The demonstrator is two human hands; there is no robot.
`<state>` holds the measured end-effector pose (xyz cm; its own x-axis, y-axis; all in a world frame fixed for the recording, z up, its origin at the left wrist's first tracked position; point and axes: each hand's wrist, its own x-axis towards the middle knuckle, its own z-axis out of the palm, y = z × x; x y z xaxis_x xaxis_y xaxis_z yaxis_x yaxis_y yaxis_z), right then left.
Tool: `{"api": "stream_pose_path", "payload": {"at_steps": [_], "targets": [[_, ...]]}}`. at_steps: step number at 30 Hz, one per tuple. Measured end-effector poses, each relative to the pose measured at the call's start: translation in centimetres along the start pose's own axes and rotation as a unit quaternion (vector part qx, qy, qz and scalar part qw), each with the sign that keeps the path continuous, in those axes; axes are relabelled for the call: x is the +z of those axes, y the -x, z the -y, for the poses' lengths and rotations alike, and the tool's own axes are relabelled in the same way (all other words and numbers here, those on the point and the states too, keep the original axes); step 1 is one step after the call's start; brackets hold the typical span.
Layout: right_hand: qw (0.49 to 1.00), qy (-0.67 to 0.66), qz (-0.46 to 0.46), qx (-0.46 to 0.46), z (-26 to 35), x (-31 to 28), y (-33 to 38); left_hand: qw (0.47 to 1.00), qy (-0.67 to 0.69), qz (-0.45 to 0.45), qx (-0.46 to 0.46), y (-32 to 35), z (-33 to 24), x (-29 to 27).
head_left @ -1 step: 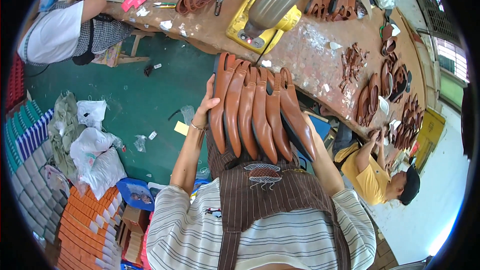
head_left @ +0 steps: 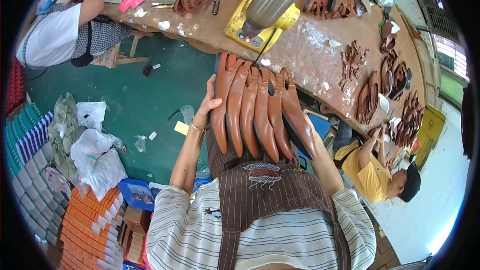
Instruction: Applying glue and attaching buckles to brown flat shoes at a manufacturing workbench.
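Head view: a row of brown shoe soles (head_left: 260,112) is carried fanned out against the striped apron (head_left: 265,190), long axes running from the chest up toward the counter (head_left: 310,55), heels nearest the yellow machine base (head_left: 257,22). The left hand (head_left: 206,107) presses its spread grip flat on the row's leftmost sole. The right hand is hidden behind the rightmost sole, so its grip cannot be told; the left is the nearer visible hand.
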<state>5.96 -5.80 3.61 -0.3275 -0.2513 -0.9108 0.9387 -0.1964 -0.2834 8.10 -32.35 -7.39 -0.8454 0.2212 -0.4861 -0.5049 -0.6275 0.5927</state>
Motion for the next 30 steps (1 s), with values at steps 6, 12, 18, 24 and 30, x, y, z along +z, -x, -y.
{"api": "stream_pose_path", "payload": {"at_steps": [6, 12, 18, 24, 30], "targets": [[0.999, -0.034, 0.006, -0.003, -0.4, -0.1, -1.8, 0.996, -0.078, 0.042, -0.006, -2.5, 0.4, 0.5], [0.998, -0.054, 0.031, -0.005, 0.6, 0.8, -5.4, 0.994, -0.103, 0.002, 0.026, -5.0, 0.0, 0.2], [0.996, -0.065, 0.062, 0.002, 1.1, 2.2, -8.9, 0.984, -0.163, -0.041, 0.064, -5.8, -1.6, -1.6], [0.993, -0.067, 0.098, 0.012, 1.5, 4.3, -12.7, 0.986, -0.128, -0.077, 0.079, -5.1, -3.4, -2.9], [0.989, -0.065, 0.134, 0.020, 2.4, 6.3, -16.7, 0.983, -0.087, -0.119, 0.107, -4.2, -4.9, -3.3]]}}
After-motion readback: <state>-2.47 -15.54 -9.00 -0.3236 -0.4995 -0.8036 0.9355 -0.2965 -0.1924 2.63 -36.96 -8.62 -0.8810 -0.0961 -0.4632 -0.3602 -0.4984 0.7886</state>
